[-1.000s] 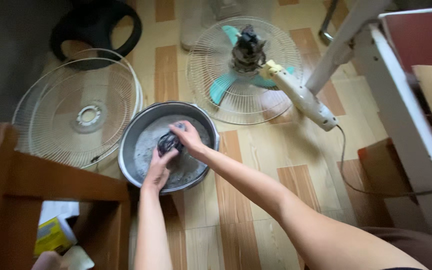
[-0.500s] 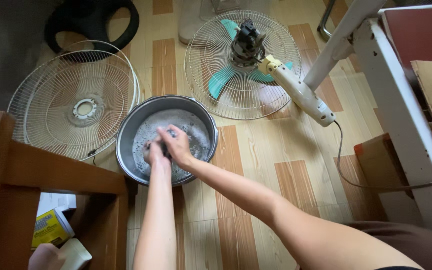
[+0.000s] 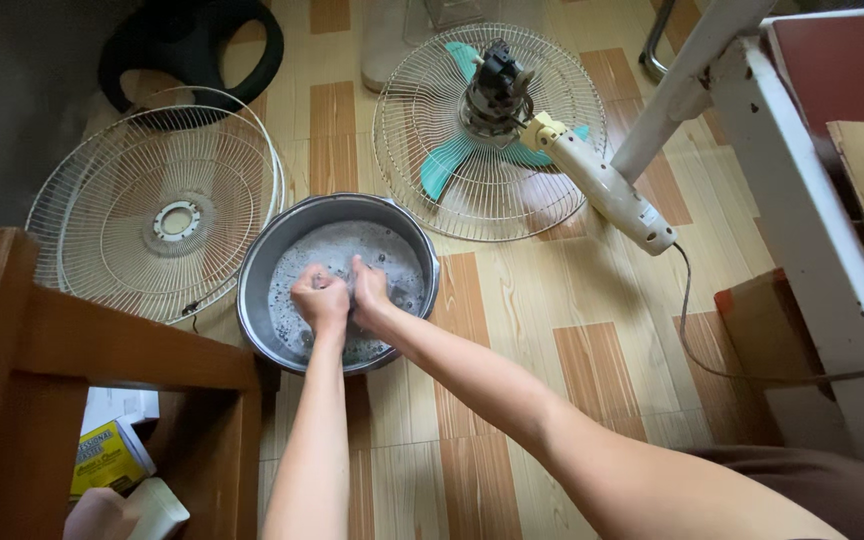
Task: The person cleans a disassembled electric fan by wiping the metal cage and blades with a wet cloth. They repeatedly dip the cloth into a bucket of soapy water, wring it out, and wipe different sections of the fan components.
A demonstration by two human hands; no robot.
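Washing in the basin, fan parts still untouched.
Your left hand (image 3: 320,298) and right hand (image 3: 369,293) are clenched together on something hidden, over the sudsy basin (image 3: 262,270); beyond them, the wire guard (image 3: 157,215) lies dry.

A small rectangular yellow package with a dark printed label (image 3: 109,458) lies at the lower left, below the brown wooden furniture frame (image 3: 102,350), beside a white paper (image 3: 117,405).

The floor (image 3: 512,330) is covered with tiles in light and brown wood pattern. On it stand a metal basin (image 3: 257,290) with foamy water, a white wire fan guard (image 3: 157,215) to its left, and a fan head (image 3: 492,130) with teal blades lying behind. A black ring-shaped base (image 3: 192,45) lies at the far left, and a grey cable (image 3: 697,345) runs across the tiles at the right.
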